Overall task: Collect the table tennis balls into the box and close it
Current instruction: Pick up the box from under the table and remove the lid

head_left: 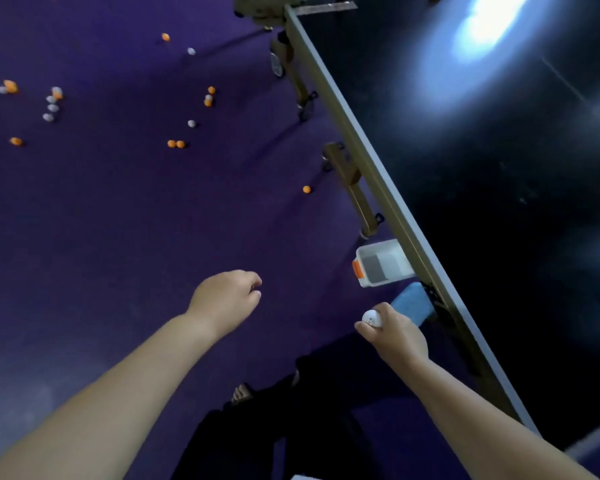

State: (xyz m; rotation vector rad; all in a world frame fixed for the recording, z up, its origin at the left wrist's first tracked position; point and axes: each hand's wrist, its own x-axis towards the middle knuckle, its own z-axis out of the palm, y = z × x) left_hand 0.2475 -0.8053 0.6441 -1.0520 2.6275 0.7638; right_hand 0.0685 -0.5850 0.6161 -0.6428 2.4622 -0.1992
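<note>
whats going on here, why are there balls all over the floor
A person is gathering table tennis balls. Their right hand pinches a white ball just short of the open clear box, which sits on the floor beside the table and looks empty. A blue slab, probably the lid, lies next to it. The left hand is loosely curled and seems to hold nothing. Many orange and white balls lie scattered over the purple floor.
</note>
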